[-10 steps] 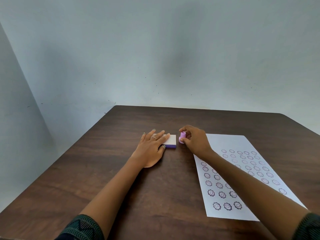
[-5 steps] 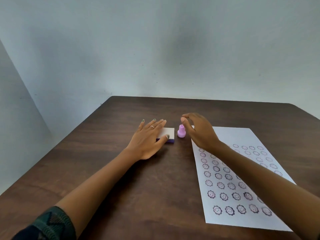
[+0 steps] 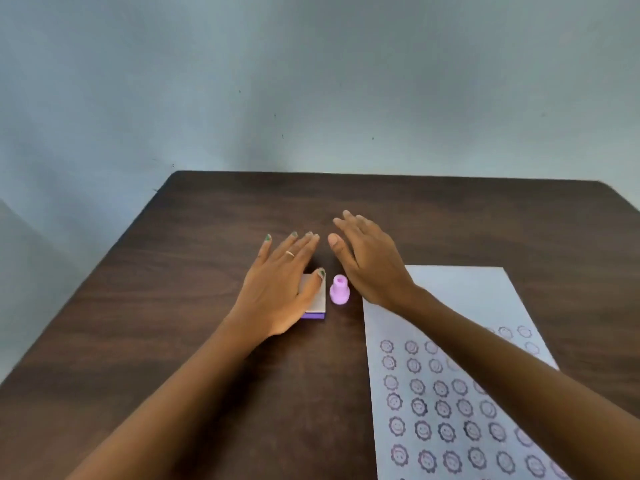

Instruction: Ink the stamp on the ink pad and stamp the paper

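Observation:
A small pink stamp [image 3: 339, 290] stands upright on the dark wooden table [image 3: 173, 306], free of both hands. Just left of it lies the ink pad [image 3: 318, 301], a white-topped block with a purple base. My left hand [image 3: 280, 285] hovers flat over the pad's left part, fingers spread, thumb over its top. My right hand [image 3: 369, 261] is open, lifted just right of and beyond the stamp, holding nothing. The white paper [image 3: 460, 299] lies to the right, covered with several rows of purple smiley stamp marks; my right forearm crosses it.
The table ends close behind the hands, where a pale grey-blue wall [image 3: 311, 81] rises. Another wall [image 3: 20, 254] runs along the table's left edge. Bare wood shows to the left and in front of the ink pad.
My right hand let go of the stamp, which now stands alone, and moved up and away with fingers spread. My left hand lifted slightly off the ink pad. The view tilted down.

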Motion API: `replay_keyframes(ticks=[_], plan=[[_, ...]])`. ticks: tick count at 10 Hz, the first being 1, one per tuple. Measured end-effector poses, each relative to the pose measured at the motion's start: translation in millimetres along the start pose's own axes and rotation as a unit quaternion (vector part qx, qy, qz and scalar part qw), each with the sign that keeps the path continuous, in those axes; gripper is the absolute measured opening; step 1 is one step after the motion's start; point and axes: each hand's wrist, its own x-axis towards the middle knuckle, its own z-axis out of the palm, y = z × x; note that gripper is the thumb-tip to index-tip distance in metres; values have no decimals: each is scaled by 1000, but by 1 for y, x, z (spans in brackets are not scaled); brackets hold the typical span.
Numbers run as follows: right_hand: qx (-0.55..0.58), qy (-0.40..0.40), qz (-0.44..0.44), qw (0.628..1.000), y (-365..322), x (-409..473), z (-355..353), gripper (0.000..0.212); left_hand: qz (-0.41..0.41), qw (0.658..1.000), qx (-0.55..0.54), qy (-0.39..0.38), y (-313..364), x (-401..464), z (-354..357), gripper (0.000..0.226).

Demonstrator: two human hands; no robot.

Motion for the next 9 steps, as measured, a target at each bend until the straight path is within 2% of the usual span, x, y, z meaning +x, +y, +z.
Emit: replay_keyframes(ticks=[4, 5, 7, 9], plan=[[-139, -84, 105, 981, -44, -35, -74, 53, -91, 994, 17, -62, 34, -23, -79, 61], [-141, -84, 131, 978, -59, -40, -88, 54, -103, 991, 24, -76, 37, -28, -94, 61], [-150, -80, 141, 975, -75, -29, -101, 56, -110, 993, 17, -41, 52, -12, -112, 60], [-172, -69, 112, 976, -83, -13, -110, 58, -95, 995, 19, -18, 67, 3, -123, 59]])
